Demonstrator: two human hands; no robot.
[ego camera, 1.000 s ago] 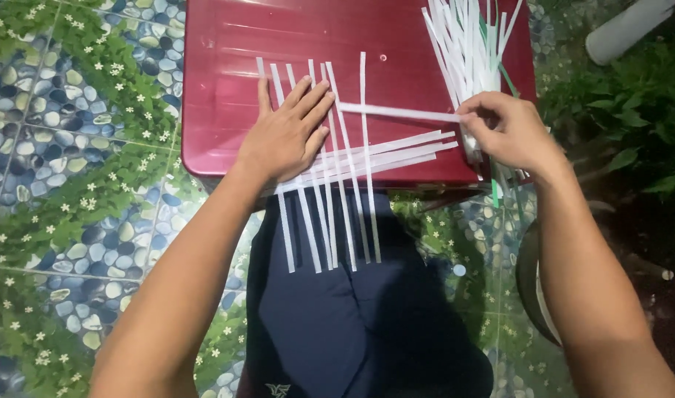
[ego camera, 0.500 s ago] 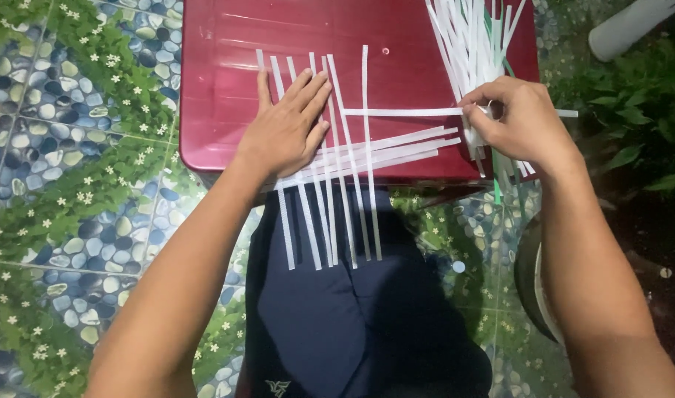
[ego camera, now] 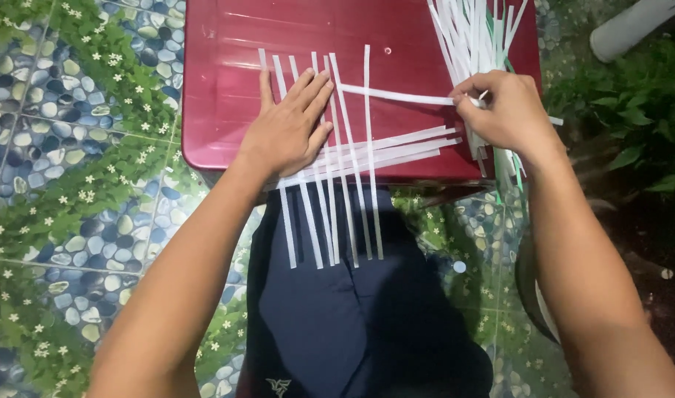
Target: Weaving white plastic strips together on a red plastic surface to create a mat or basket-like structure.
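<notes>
Several long white strips lie side by side on a dark red plastic surface, their near ends hanging over its front edge above my lap. A few more white strips cross them sideways. My left hand lies flat on the crossing strips, fingers spread. My right hand pinches the right end of one horizontal white strip that runs across the upright ones. Right behind that hand lies a loose bundle of white strips with a few green ones.
The floor is tiled with a pebble, leaf and flower pattern. My dark blue shorts fill the lower middle. Green plants and a white pipe are at the right, and a dark round object sits beside my right forearm.
My right hand has moved up and to the right, drawing the horizontal strip with it. My left hand has stayed pressed on the strips.
</notes>
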